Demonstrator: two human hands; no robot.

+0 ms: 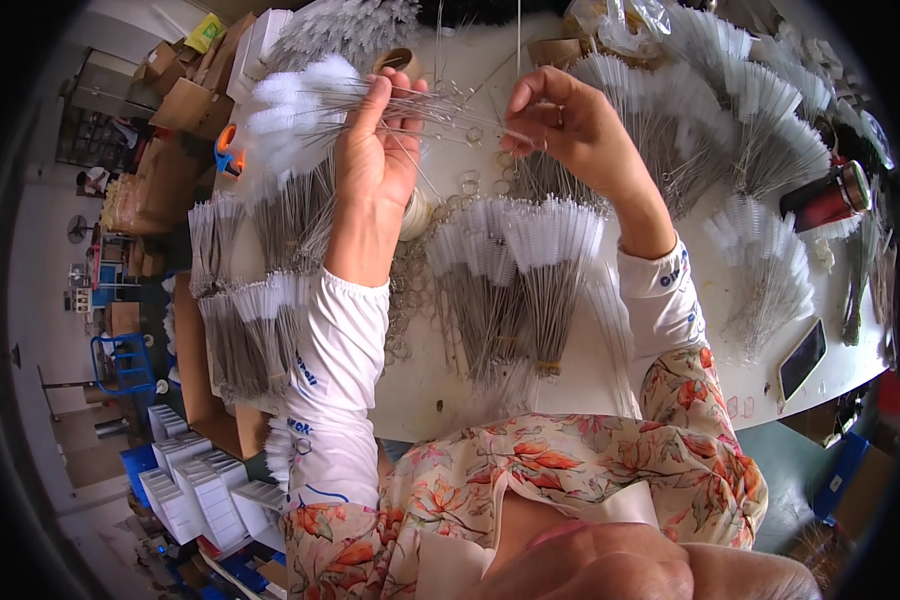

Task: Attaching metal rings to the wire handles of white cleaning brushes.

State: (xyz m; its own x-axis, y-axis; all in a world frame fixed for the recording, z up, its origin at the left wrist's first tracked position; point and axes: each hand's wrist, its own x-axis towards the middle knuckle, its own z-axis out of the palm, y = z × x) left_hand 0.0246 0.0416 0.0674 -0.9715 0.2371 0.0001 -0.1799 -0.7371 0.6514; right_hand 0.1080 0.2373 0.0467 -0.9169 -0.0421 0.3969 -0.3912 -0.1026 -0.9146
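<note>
My left hand (pixel 378 160) is raised over the table, palm up. Its fingers and thumb hold a loose bunch of thin wire-stemmed brushes (pixel 295 108). Their white bristle heads fan out to the left, and the looped wire ends stick out to the right. Beside those ends, my right hand (pixel 570 125) is closed in a pinch, its thumb against the fingers. A thin pale wire runs to its fingertips; exactly how it is gripped is too small to tell. Below the hands stand tied bundles of similar brushes (pixel 560 240), bristles up. Loose metal rings (pixel 407 310) lie beside them.
More brush bundles (pixel 245 320) stand at the left, and others (pixel 760 120) crowd the far right. A tape roll (pixel 398 64) and orange-handled scissors (pixel 229 152) lie beyond my left hand. A dark red cup (pixel 828 198) and a phone (pixel 801 360) are at the right edge.
</note>
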